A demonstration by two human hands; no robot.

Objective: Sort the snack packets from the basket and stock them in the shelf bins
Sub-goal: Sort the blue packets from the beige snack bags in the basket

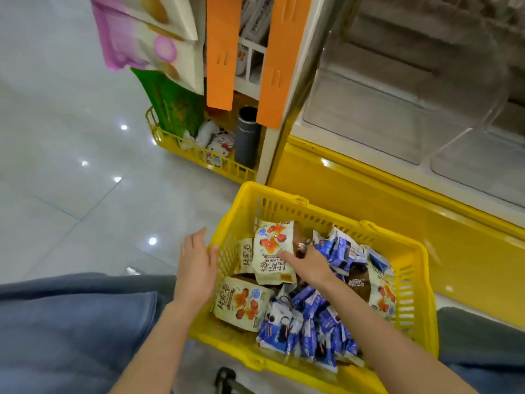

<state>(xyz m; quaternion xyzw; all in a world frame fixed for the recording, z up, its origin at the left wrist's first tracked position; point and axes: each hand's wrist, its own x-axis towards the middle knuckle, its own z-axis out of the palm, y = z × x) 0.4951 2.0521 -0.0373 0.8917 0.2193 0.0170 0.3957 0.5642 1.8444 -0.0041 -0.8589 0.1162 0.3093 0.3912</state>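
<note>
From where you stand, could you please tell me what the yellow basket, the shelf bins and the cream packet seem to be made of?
Yellow basket: rigid moulded plastic, smooth, judging by its slotted walls. Shelf bins: clear hard plastic, perhaps acrylic; the shelf shows through. Cream packet: probably thin printed plastic film; it crinkles.
</note>
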